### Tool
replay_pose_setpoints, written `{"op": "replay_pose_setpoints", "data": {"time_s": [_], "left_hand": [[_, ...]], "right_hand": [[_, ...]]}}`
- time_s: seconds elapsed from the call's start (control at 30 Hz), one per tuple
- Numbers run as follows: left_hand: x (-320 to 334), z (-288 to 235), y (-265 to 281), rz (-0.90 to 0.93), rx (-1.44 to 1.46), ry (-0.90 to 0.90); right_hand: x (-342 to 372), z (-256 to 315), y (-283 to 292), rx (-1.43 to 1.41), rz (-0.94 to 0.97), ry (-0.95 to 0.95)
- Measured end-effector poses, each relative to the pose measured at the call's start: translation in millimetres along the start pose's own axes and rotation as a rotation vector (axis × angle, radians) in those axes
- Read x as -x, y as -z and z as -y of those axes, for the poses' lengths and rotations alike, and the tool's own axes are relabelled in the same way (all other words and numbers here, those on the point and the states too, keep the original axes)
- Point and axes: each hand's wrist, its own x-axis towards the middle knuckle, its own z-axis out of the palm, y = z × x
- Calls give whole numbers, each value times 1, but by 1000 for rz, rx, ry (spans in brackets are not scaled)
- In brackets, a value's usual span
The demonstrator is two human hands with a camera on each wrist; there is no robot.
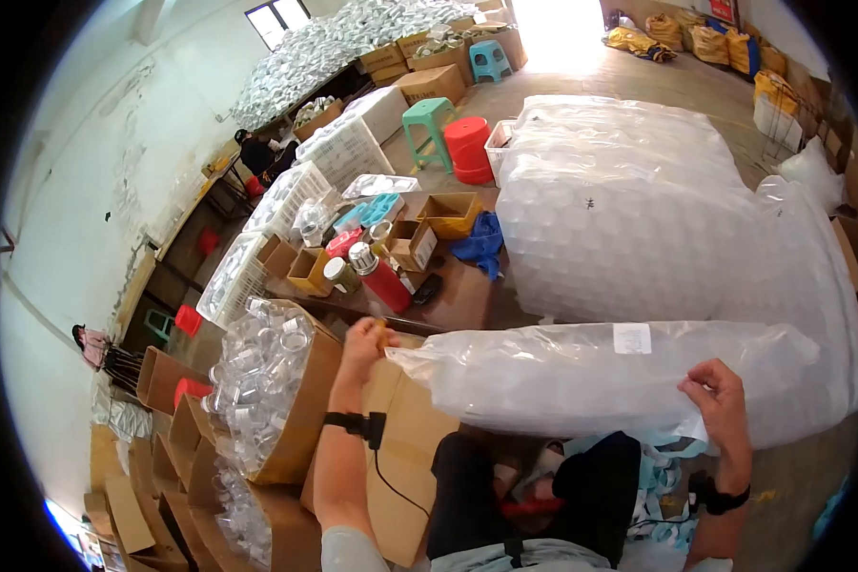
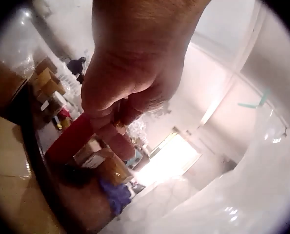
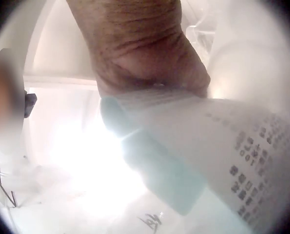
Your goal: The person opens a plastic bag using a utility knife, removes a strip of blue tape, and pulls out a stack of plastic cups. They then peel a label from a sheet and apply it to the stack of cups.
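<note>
A long clear plastic bag [image 1: 562,381], seemingly packed with rounded clear pieces, lies across in front of my lap, with a white printed label [image 1: 632,338] near its top edge. Beyond its left end is my left hand [image 1: 360,345], fingers bent, with a small yellow-orange patch at the fingertips; I cannot tell whether they hold anything. My right hand [image 1: 720,396], over the bag's right part, pinches a printed white label sheet [image 3: 232,146] with a pale turquoise strip [image 3: 169,175] along its edge. The sheet partly hides the fingers in the right wrist view.
Large filled plastic bags [image 1: 620,219] stand beyond. At left, a carton [image 1: 296,410] holds clear containers. A red thermos [image 1: 379,276] and small boxes stand on a brown table [image 1: 458,305]. Turquoise strips [image 1: 653,486] litter the floor by my legs. Another person [image 1: 257,157] sits farther back.
</note>
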Motion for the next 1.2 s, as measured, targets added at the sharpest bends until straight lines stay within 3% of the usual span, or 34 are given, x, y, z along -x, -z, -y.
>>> {"op": "replay_pose_setpoints", "data": {"time_s": [0.13, 0.27, 0.33, 0.47, 0.57, 0.73, 0.8, 0.87, 0.9, 1.0, 1.07, 1.13, 1.2], "left_hand": [[-36, 95, -4, 225, -49, -72], [-64, 146, -45, 223, -94, 8], [-74, 156, -61, 165, -275, -93], [-126, 174, -77, 85, 31, 14], [-131, 134, -79, 42, 51, -4], [-110, 134, -65, 17, -119, -55], [-70, 117, -60, 47, 31, -29], [-24, 90, -53, 82, 242, -38], [-3, 78, -48, 88, 242, -46], [61, 29, -37, 114, 312, -216], [106, -19, -44, 86, 181, -639], [137, -64, -56, 96, 139, -671], [155, -101, -68, 40, -647, -1038]], "right_hand": [[3, 9, -8, -46, -45, -37], [-2, 12, -12, -63, -69, -80], [-5, 8, -10, -73, -54, -96], [-11, 5, -10, -64, -45, -121], [-9, 11, -11, -45, -45, -131], [-7, 9, -14, -14, -73, -66], [-5, 22, -21, -12, -89, -68], [1, 30, -30, 259, -25, 6], [6, 38, -41, 236, 10, 26], [20, 53, -90, 175, 193, 150], [23, 70, -127, 224, 415, 279], [20, 76, -164, 248, 489, 414], [10, 80, -198, 262, 462, 475]]}}
